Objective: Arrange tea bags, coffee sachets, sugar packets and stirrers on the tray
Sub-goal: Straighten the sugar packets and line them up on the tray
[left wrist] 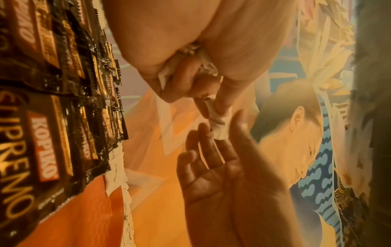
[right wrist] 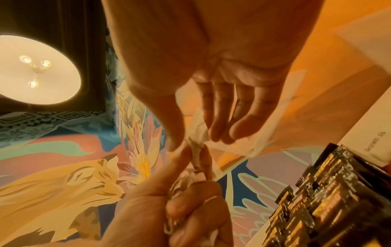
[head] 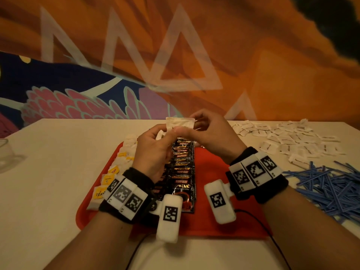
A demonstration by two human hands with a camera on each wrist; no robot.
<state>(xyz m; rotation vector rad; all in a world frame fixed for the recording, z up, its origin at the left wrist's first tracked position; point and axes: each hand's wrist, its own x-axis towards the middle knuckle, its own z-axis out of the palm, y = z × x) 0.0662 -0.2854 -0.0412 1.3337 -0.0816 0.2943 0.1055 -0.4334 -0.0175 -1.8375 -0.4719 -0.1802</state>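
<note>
Both hands hover over the red tray (head: 214, 193), working a bunch of white sugar packets (head: 180, 123). My left hand (head: 168, 133) grips the crumpled bunch (right wrist: 186, 182) in curled fingers. My right hand (head: 191, 127) pinches one packet (left wrist: 219, 128) at the top of the bunch between thumb and forefinger, its other fingers straight. On the tray, black Kopiko coffee sachets (head: 182, 169) lie in an overlapping column down the middle. Tea bags with yellow tags (head: 115, 172) run along the tray's left side. A white brown-sugar packet (left wrist: 115, 167) lies at the far end of the sachets.
Many loose white sugar packets (head: 292, 141) are scattered on the table at the right. A heap of blue stirrers (head: 329, 184) lies in front of them. A clear glass (head: 5, 152) stands at the table's left edge. A painted wall rises behind the table.
</note>
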